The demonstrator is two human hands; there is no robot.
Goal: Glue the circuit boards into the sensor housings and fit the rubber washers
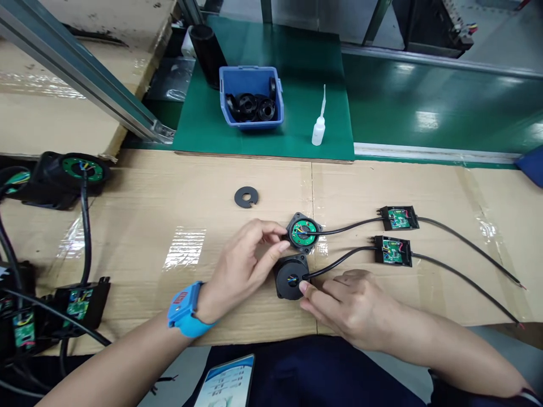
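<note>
My left hand [241, 263], with a blue wrist strap [186, 310], pinches the rim of a round black housing with a green circuit board [302, 232] showing inside. My right hand [345, 302] presses its fingertips on a second round black housing [291, 277], closed by a black cover, where its cable comes out. Each housing has a black cable running right to a small open black box with a green board, the upper box [399, 218] and the lower box [392, 251]. A loose black slotted ring [246, 196] lies on the cardboard just beyond my left hand.
A blue bin [250, 78] of black round parts and a small white squeeze bottle [318, 129] stand on a green mat [297, 56]. More cabled assemblies [63, 175] lie at the left edge. A phone [227, 383] rests on my lap. Cardboard [169, 237] covers the bench.
</note>
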